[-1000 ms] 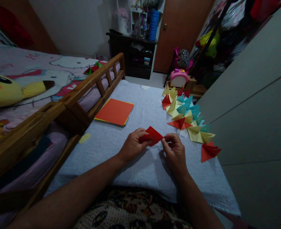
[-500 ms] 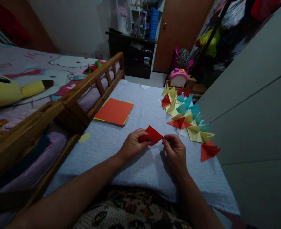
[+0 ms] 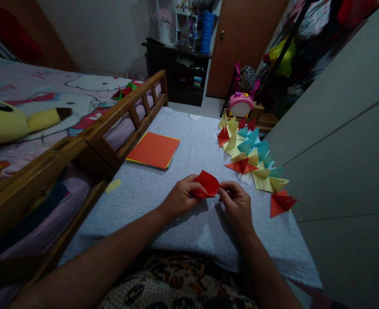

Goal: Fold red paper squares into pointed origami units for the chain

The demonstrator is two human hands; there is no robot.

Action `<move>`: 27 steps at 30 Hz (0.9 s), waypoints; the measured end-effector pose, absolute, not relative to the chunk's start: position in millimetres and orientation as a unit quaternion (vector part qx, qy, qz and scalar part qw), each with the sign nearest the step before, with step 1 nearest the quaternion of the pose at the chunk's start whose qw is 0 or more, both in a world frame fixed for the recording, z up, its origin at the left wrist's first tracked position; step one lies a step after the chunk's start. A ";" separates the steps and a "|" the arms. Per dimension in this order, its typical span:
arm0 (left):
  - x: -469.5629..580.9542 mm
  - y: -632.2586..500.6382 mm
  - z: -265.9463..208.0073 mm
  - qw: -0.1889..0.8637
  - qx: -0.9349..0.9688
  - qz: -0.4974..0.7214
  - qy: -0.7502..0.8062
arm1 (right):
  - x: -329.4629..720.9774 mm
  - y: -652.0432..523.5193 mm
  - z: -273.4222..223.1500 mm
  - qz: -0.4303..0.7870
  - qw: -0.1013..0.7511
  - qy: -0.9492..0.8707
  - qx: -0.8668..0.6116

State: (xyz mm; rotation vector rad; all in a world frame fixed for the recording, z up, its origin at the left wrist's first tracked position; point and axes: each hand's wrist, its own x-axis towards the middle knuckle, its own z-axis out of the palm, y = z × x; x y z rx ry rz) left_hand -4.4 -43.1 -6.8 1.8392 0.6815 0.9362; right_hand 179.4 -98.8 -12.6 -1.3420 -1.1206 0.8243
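A small folded piece of red origami paper (image 3: 208, 182) is held between my two hands, just above the light blue cloth (image 3: 192, 146). My left hand (image 3: 184, 193) grips its left side, thumb in front and fingers behind. At the right corner, my right hand (image 3: 234, 199) pinches the paper between thumb and forefinger. The paper bows, its upper layer curving open. Left of and beyond my hands lies a stack of square paper sheets (image 3: 153, 150), orange-red on top with yellow edges showing. Folded paper figures (image 3: 241, 165) in red, yellow and teal stand in rows on the right.
A wooden bed rail (image 3: 125, 105) runs along the left, with a yellow plush toy (image 3: 12, 120) on the bed beyond it. A pale cabinet panel (image 3: 344, 171) rises on the right. Past the far edge stand a dark shelf unit (image 3: 176, 77) and a pink toy (image 3: 241, 103).
The red paper was a flat diamond; now it bends and its layers part into a rounded shape. Both hands stay in nearly the same place.
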 end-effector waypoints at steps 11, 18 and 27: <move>-4.9 -40.2 -10.2 0.453 0.745 0.406 0.274 | 177.4 -101.6 -6.4 0.212 0.539 -0.647 -0.496; -5.2 -40.4 -8.7 0.439 0.748 0.407 0.288 | 178.1 -101.7 -9.2 0.196 0.521 -0.684 -0.472; -6.1 -39.4 -9.0 0.457 0.730 0.402 0.312 | 179.6 -103.7 -8.7 0.176 0.512 -0.693 -0.476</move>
